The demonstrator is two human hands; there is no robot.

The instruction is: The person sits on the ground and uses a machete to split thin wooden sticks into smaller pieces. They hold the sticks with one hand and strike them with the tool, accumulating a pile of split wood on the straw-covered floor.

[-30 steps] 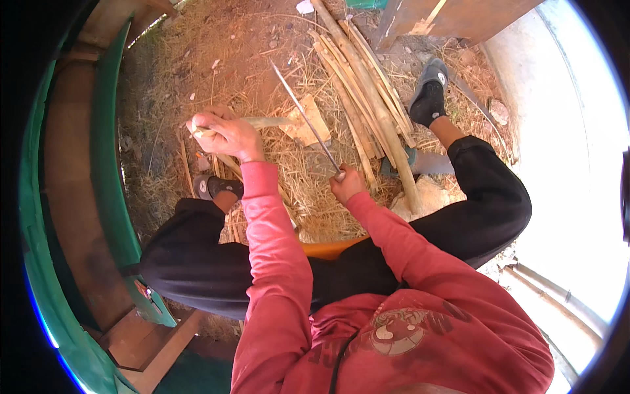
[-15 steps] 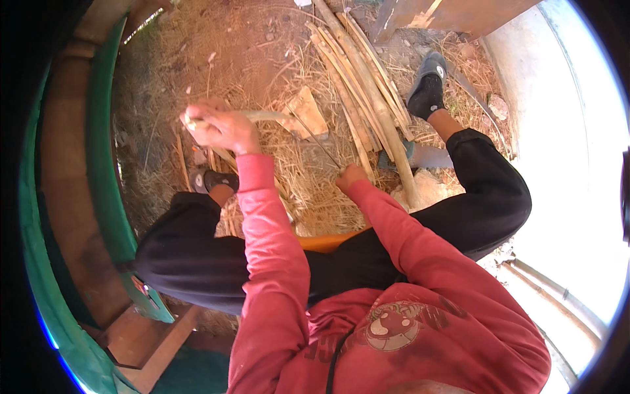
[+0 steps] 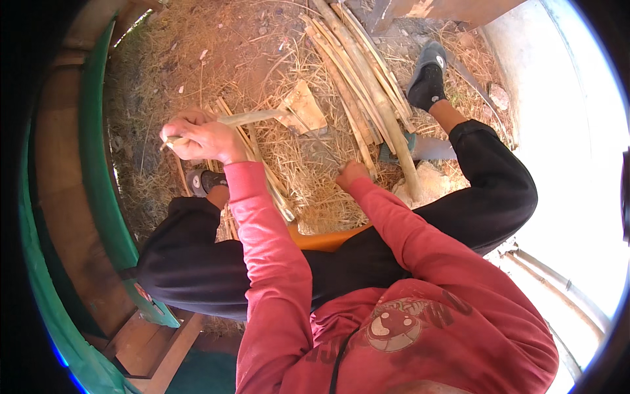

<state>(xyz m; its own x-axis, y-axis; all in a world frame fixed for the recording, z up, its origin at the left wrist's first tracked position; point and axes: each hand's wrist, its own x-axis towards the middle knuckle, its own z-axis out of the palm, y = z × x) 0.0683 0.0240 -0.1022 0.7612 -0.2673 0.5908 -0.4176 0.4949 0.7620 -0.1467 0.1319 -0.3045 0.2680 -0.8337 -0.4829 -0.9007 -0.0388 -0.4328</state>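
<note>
My left hand [image 3: 205, 139] is closed around a pale wooden strip [image 3: 252, 117]. One end of the strip pokes out past my fingers on the left, and the rest reaches right over the ground. Lower and to the right, my right hand [image 3: 353, 175] is curled round the near end of a thin dark tool [image 3: 321, 143], slender like a blade seen edge-on; its exact kind is unclear. The tool slants up and left toward a flat pale block of wood [image 3: 303, 109] lying on the straw, close to the strip's right end.
Several long split poles [image 3: 357, 72] lie at the upper right, beside my right foot [image 3: 430, 75]. More split sticks [image 3: 266, 171] lie near my left foot [image 3: 209, 182]. A green-edged wooden structure [image 3: 98, 164] stands left, a pale wall [image 3: 545, 85] right. Straw covers the ground.
My left hand has moved left and slightly down with the strip, uncovering more sticks behind it. My right hand has barely moved; the thin tool shows more faintly.
</note>
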